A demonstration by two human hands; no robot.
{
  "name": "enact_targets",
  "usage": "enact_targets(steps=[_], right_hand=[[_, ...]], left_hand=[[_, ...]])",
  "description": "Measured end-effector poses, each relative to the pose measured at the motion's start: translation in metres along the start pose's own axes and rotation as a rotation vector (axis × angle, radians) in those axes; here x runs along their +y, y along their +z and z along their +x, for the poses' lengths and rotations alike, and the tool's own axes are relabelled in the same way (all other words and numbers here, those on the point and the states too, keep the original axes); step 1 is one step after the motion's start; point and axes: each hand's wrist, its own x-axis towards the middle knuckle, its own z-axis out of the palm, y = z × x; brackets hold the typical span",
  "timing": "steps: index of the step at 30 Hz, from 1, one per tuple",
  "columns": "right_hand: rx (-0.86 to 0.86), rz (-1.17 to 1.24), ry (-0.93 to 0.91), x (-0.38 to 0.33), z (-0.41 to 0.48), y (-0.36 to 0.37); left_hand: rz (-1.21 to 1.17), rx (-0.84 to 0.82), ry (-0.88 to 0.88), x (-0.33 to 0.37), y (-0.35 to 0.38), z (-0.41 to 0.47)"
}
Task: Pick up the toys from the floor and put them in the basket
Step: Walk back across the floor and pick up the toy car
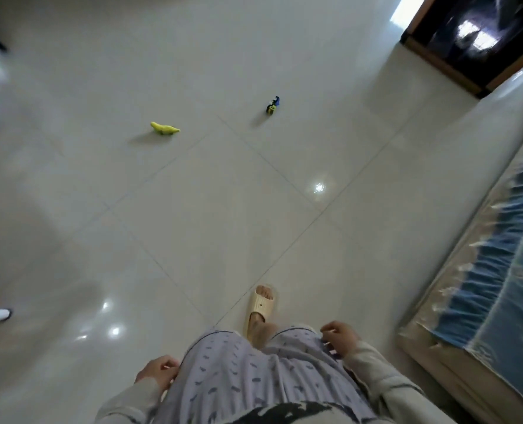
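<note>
Toys are scattered on the tiled floor (208, 209): a yellow crocodile (164, 128), long axis left-to-right, and a small blue car (273, 105), well apart. Nothing is held; left hand (159, 372) and right hand (339, 335) are loosely curled. The crocodile should be approached first and gripped mid-body. No basket is seen.

**Gloss underfoot, soft cloth above**

Glossy, smooth pale ceramic floor tiles (217, 209), mirroring lamp glare. Matt yellow-green crocodile toy (164, 129), plastic or rubber by the look. Dark blue-and-yellow small toy (273, 105), material unclear. Matt cream foam-like slipper (260, 307). Soft lilac printed cloth trousers (239, 371). Crinkled shiny clear plastic wrap over blue mattress (499, 270). Polished dark wood-framed cabinet (468, 35).
</note>
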Motion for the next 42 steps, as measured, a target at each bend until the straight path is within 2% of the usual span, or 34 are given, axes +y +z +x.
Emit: enact_targets(steps=[4,12,17,20,23,28,32,36,42], right_hand=[[0.009,0.000,-0.072,-0.082,0.032,-0.058],[0.020,0.002,-0.144,-0.188,0.089,-0.123],[0.005,0.067,-0.067,-0.230,0.119,-0.143],[0.051,0.085,-0.007,-0.249,0.135,-0.158],[0.110,0.071,0.024,-0.274,0.150,-0.176],[0.089,0.074,0.067,-0.322,0.171,-0.208],[0.093,0.114,0.100,-0.371,0.192,-0.235],[0.066,0.086,0.097,-0.431,0.218,-0.266],[0.018,0.139,-0.009,-0.544,0.260,-0.352]], left_hand=[[0.046,0.016,0.001,0.048,-0.010,0.014],[0.027,0.035,-0.008,0.194,-0.048,0.039],[0.098,0.025,0.029,0.300,-0.089,0.068],[0.112,0.051,0.064,0.372,-0.125,0.088],[0.086,0.062,0.134,0.447,-0.156,0.101],[0.119,0.073,0.278,0.569,-0.203,0.116],[0.053,0.078,0.342,0.644,-0.228,0.132],[0.026,0.076,0.321,0.682,-0.233,0.147],[0.089,0.060,0.071,0.675,-0.213,0.158]])
